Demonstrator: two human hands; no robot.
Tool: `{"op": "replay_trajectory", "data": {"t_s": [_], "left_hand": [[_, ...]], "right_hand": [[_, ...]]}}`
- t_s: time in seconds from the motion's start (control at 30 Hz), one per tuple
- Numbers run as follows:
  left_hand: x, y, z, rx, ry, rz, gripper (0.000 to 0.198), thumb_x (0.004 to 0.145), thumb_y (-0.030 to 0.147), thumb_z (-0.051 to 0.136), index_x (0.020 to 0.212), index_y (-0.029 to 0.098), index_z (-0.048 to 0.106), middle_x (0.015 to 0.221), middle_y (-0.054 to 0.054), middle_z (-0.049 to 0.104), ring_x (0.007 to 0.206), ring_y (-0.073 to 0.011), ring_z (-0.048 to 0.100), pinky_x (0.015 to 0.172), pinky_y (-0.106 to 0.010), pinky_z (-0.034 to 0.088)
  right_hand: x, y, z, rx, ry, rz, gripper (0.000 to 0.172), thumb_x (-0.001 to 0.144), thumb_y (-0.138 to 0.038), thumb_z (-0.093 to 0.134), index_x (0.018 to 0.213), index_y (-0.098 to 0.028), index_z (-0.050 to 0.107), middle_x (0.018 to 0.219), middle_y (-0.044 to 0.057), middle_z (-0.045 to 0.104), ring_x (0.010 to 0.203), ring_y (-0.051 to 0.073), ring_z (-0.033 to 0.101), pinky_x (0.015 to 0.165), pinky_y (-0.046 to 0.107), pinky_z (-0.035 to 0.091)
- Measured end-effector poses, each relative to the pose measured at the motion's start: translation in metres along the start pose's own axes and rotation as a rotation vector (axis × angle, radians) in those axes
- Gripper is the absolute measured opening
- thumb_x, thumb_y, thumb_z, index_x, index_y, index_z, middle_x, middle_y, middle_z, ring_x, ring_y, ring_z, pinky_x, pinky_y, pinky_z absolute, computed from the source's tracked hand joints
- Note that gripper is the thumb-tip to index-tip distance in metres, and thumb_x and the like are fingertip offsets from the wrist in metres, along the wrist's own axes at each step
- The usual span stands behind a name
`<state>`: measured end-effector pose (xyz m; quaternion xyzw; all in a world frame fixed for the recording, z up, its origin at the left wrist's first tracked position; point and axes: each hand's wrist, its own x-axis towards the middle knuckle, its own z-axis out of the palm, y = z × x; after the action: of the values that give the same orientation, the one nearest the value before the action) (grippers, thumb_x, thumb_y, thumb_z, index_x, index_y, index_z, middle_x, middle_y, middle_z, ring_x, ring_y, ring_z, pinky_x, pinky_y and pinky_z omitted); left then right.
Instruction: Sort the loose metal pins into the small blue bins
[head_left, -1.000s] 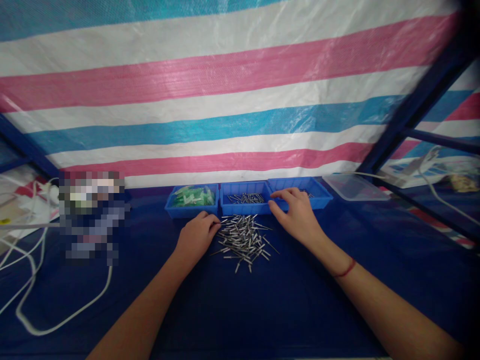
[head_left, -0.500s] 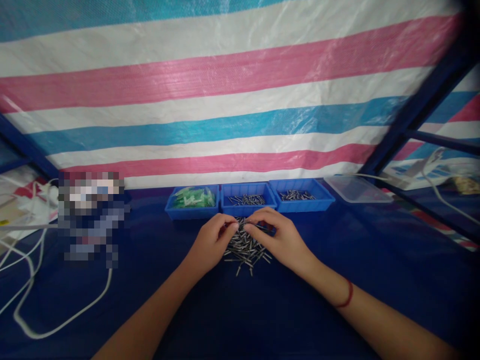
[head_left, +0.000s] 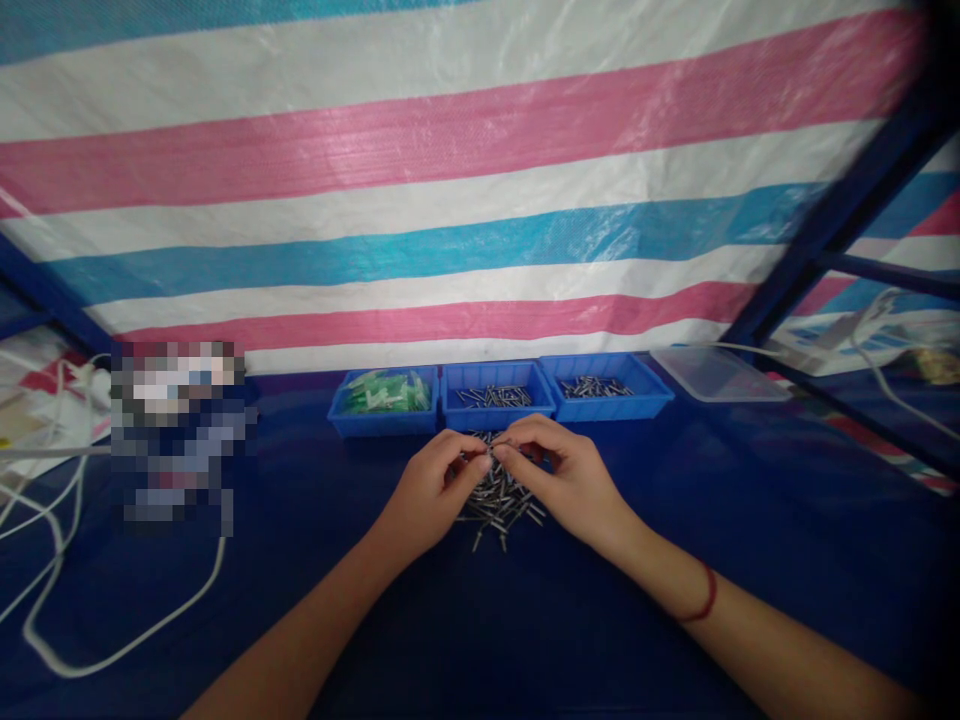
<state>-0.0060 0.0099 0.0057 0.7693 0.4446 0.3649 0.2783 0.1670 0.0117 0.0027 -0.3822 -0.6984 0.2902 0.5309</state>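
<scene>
A heap of small metal pins (head_left: pixel 501 500) lies on the dark blue table cover, just in front of three blue trays. My left hand (head_left: pixel 433 490) and my right hand (head_left: pixel 564 475) meet over the heap, fingertips touching in a pinch. Both are closed on something small from the heap; I cannot make out exactly what. A red string circles my right wrist. The left tray (head_left: pixel 382 400) holds green and white pieces. Metal pins fill the middle tray (head_left: pixel 495 398) and the right tray (head_left: pixel 604 387).
A clear plastic lid or tray (head_left: pixel 712 372) sits to the right of the blue trays. White cables (head_left: pixel 112 640) loop across the table's left side, near a blurred-out patch. A striped pink, white and blue tarp hangs behind. Dark blue frame bars rise at the right.
My right hand came back from the right tray to the heap. Both hands then drew together over the pins, fingertips pinched against each other.
</scene>
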Motion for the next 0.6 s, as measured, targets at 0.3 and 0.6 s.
{"op": "replay_trajectory", "data": {"t_s": [0.3,0.6], "left_hand": [[-0.001,0.002,-0.003,-0.012,0.086,0.019,0.012,0.087,0.028,0.054,0.09,0.018,0.06,0.086,-0.002,0.057,0.069,-0.0105,0.053,0.063,-0.021,0.042],[0.001,-0.002,-0.008,0.087,0.141,-0.01,0.017,0.087,0.032,0.053,0.095,0.018,0.06,0.082,-0.001,0.06,0.064,-0.0102,0.053,0.062,-0.021,0.043]], "right_hand": [[0.002,0.005,-0.002,-0.007,-0.023,0.02,0.007,0.08,-0.027,0.061,0.081,-0.022,0.065,0.081,0.003,0.063,0.071,0.015,0.055,0.063,0.03,0.043],[0.006,0.014,-0.005,-0.082,-0.079,0.007,0.015,0.084,-0.032,0.056,0.081,-0.021,0.065,0.08,0.003,0.062,0.074,0.017,0.057,0.066,0.031,0.044]]}}
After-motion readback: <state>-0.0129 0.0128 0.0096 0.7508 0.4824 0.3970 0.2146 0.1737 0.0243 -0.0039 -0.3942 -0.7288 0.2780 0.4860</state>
